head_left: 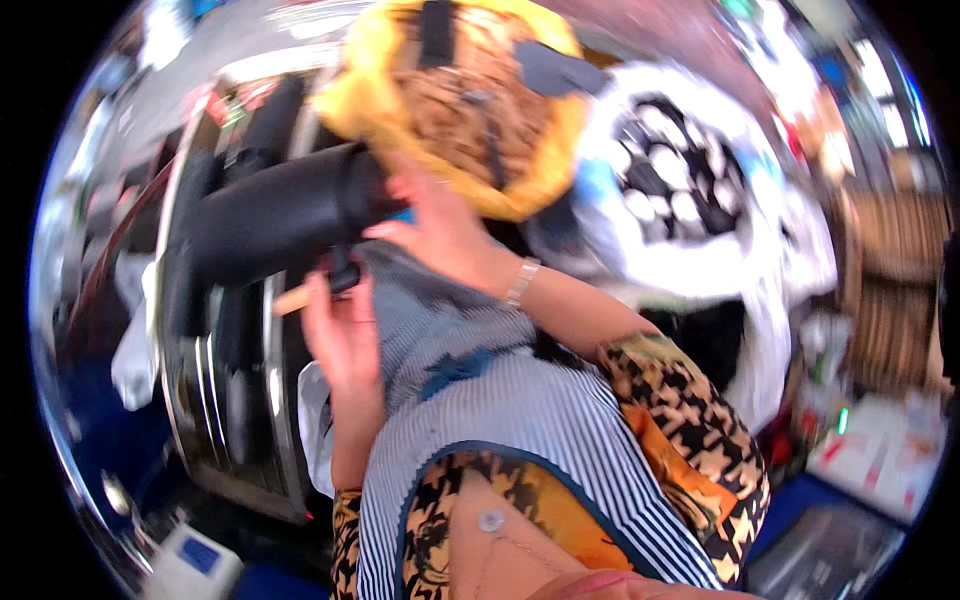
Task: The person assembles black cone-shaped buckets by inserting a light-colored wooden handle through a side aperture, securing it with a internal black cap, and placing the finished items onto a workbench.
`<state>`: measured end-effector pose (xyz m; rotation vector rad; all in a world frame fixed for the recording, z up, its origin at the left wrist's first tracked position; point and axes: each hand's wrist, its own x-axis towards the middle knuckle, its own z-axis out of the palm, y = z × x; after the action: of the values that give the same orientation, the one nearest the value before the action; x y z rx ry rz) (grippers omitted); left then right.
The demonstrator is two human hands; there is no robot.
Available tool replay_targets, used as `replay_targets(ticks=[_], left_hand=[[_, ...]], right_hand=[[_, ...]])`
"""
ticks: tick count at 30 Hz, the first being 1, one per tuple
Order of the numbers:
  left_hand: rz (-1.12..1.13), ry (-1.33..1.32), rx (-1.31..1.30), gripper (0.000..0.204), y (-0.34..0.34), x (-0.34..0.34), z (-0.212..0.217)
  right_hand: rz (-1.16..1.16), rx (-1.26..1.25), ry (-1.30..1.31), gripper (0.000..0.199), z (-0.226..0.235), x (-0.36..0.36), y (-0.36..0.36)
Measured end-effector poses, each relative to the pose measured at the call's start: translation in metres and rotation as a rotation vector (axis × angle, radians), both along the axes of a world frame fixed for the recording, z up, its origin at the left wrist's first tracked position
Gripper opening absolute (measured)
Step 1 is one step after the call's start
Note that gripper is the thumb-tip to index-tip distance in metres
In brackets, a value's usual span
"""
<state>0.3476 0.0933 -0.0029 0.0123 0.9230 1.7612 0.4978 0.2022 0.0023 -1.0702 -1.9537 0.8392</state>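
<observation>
In front of me a large black bottle-shaped cylinder [270, 215] lies tilted, its narrower end toward the right. My right hand [440, 225] is closed round that narrower end, with a bit of blue showing near the thumb. Just under it, my left hand [342, 335] pinches a small black part [343, 270]. A tan, stick-like piece [293, 300] pokes out to the left of these fingers. Motion blur hides what it is and whether the black part touches the cylinder. Grey mesh cloth [430, 310] lies over my lap below the hands.
Several dark cylinders [237, 340] lie in a metal-edged rack at left. Ahead stands a yellow bag [550, 190] of brown pieces; to its right, a white bag [640, 265] of black and white pieces. Stacked cardboard [900, 290] is at far right, a pale device [190, 565] lower left.
</observation>
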Motion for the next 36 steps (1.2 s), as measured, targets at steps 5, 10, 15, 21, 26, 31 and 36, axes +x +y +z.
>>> replay_targets(ticks=[5,10,15,21,26,31,36], left_hand=[[-0.067,0.831,0.073,0.032,0.019,0.010,-0.039],[-0.201,1.374,0.096,0.043,0.022,0.006,-0.014],[-0.018,1.593,-0.049,0.030,-0.006,-0.010,0.005],[-0.243,1.586,-0.202,0.024,-0.031,-0.021,-0.022],[-0.404,1.428,-0.162,0.037,-0.034,-0.057,-0.012],[-0.334,1.253,-0.243,0.043,-0.047,-0.084,-0.036],[-0.237,1.298,-0.190,0.033,-0.042,-0.084,-0.045]], right_hand=[[0.255,-1.359,1.067,0.052,-0.032,0.022,-0.008],[0.199,-1.206,0.787,0.054,-0.042,0.100,-0.015],[-0.236,-0.534,-0.738,0.029,-0.080,0.272,-0.033],[-0.463,-1.011,-1.256,0.025,-0.206,0.441,-0.127],[-0.564,-0.731,-1.288,0.057,-0.220,0.426,-0.161],[-0.001,-0.608,-1.568,0.056,-0.212,0.440,-0.141],[0.106,-0.713,-1.148,0.066,-0.119,0.359,-0.081]])
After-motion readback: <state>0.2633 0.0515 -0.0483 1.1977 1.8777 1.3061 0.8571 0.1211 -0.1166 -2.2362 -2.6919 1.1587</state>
